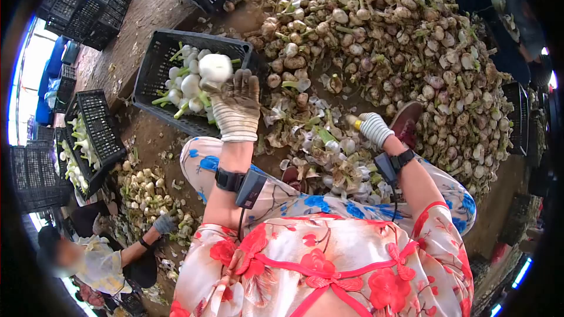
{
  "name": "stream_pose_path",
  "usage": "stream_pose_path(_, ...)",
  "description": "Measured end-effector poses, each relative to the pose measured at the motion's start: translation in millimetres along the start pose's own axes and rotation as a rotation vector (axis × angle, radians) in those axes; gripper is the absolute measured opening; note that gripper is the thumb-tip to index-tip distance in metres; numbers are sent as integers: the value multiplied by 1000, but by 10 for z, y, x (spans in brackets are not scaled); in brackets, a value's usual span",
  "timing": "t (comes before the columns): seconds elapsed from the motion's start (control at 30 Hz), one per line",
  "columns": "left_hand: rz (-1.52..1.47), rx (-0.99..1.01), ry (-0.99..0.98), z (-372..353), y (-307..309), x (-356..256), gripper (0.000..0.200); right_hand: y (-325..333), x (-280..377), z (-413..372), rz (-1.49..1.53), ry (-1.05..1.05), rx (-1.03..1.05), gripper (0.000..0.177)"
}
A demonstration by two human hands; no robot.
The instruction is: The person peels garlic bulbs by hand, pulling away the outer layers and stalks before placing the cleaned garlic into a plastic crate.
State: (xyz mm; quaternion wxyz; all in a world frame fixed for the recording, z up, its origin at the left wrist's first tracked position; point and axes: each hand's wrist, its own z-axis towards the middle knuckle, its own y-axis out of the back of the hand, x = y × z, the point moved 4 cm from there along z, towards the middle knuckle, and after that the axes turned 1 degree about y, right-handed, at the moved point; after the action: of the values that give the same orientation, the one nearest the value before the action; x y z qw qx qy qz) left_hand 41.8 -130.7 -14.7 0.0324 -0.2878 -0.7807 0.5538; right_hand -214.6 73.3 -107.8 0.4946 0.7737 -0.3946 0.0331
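The round, smooth white garlic bulb (215,68) is blurred, so its surface detail is hard to make out; it is over the near right part of the black slatted plastic crate (142,82), just beside the thumb side of the left hand (238,103). Whether they touch, I cannot tell. The left grip is wide, fingers extended, in a white-and-grey striped knit glove with brown-stained palm and fingers. This hand and the blurred bulb cover some of the pile of trimmed white bulbs with green stems (189,85) in the crate; roughly 10 show, but overlap prevents an exact count.

The right hand (373,129) wears a similar striped glove, fingers curled down. A tan and yellow part shows at its tip; I cannot tell whether its grip holds anything. 2 dark wrist straps with grey boxes (251,189) are worn, 1 per wrist.

Between the hands and below lie papery, crumpled skins and leaves (346,170). Beyond spreads a large heap of dirt-covered, stemmed garlic (376,29), too many to count. 2 maroon shoes show: the right shoe (408,120) partly, the other mostly hidden.

At left, a tilted black crate (100,129) stands near green-stemmed bulbs. 2 other people are partly visible: a person in a dark cap (88,261) at lower left, and a dark-clothed person (508,17) cut off by the dark rim.
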Motion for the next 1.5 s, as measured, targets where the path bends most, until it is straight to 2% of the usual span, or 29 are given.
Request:
stream_pose_path(0.03, 2, -7, -2, 3, 47, 56, 44, 9, -72, 94, -19, -60, -54, 50)
stream_pose_path(0.1, 50, -84, 184, 17, 213, 310, 44, 65, -14, 243, 71, -103, -48, 48)
stream_pose_path(0.17, 166, -142, 267, -23, 274, 595, 30, 107, 60, 496, 90, 37, -290, 54)
stream_pose_path(0.2, 260, -192, 295, -8, 403, 722, 24, 78, 73, 663, 105, -20, -239, 62)
stream_pose_path(0.23, 221, -6, 404, 102, 653, 835, 20, 38, 107, 845, 42, -43, -300, 62)
stream_pose_path(0.3, 326, -219, 493, -43, 564, 978, 17, -57, 159, 1219, 108, -53, -292, 59)
stream_pose_path(0.37, 542, -300, 489, -114, 533, 1041, 20, -136, 165, 1481, -13, -74, -277, 50)
stream_pose_path(0.4, 497, -197, 571, -73, 675, 1075, 24, -76, 186, 1552, 6, -109, -119, 40)
stream_pose_path(0.43, 378, -91, 657, -28, 734, 1104, 28, -15, 209, 1533, 39, -98, -117, 36)
stream_pose_path(0.5, 717, -324, 532, -39, 808, 1043, 30, 57, 192, 1392, 290, -17, -201, 33)
stream_pose_path(0.53, 845, -320, 532, -46, 686, 1012, 33, 29, 181, 1372, 413, 75, -262, 29)
stream_pose_path(0.57, 839, -275, 570, -24, 681, 1005, 40, -12, 134, 1324, 475, 140, -211, 29)
stream_pose_path(0.63, 734, -172, 580, -66, 512, 1044, 47, 182, 471, 893, 909, 311, 128, 27)
stream_pose_path(0.67, 742, 102, 532, -27, 455, 1094, 51, 356, 686, 623, 1000, 349, 134, 27)
stream_pose_path(0.7, 555, 95, 504, -47, 458, 1133, 57, 436, 877, 419, 1092, 394, 134, 26)
stream_pose_path(0.73, 595, 109, 398, -73, 360, 1094, 64, 376, 888, 368, 1303, 345, -2, 28)
stream_pose_path(0.77, 632, 125, 291, -114, 254, 1053, 70, 332, 944, 324, 1296, 358, -6, 28)
stream_pose_path(0.83, 1017, 246, -114, -122, 245, 1004, 72, 247, 936, 275, 1496, 135, -89, 32)
stream_pose_path(0.87, 1296, 405, -455, -200, 186, 980, 71, 143, 938, 277, 1457, 125, -98, 39)
stream_pose_path(0.9, 1222, 506, -435, -382, -25, 983, 73, 181, 1008, 174, 1304, 166, -249, 40)
stream_pose_path(0.97, 1232, 584, -514, -421, 62, 1023, 74, 207, 1073, 25, 1250, 138, -184, 41)
stream_pose_path(1.1, 1264, 661, -616, -620, -12, 954, 74, 270, 1142, -186, 1289, 320, -177, 38)
stream_pose_path(1.17, 1287, 673, -540, -635, 15, 984, 76, 257, 1083, -247, 1319, 298, -126, 39)
stream_pose_path(1.23, 1292, 672, -506, -697, -31, 986, 76, 196, 1000, -250, 1271, 159, -14, 40)
stream_pose_path(1.3, 1294, 629, -485, -751, -57, 991, 77, 192, 984, -329, 1331, 158, -10, 36)
stream_pose_path(1.33, 1291, 631, -484, -778, -83, 999, 77, 233, 1008, -375, 1307, 252, -25, 33)
stream_pose_path(1.37, 1202, 545, -392, -769, -75, 1000, 71, 255, 1025, -417, 1280, 343, -38, 30)
stream_pose_path(1.43, 1110, 460, -302, -688, -78, 985, 66, 258, 1069, -503, 1311, 326, -39, 26)
stream_pose_path(1.5, 1367, 424, 148, -549, -58, 1041, 52, 318, 1115, -600, 1326, 312, -143, 26)
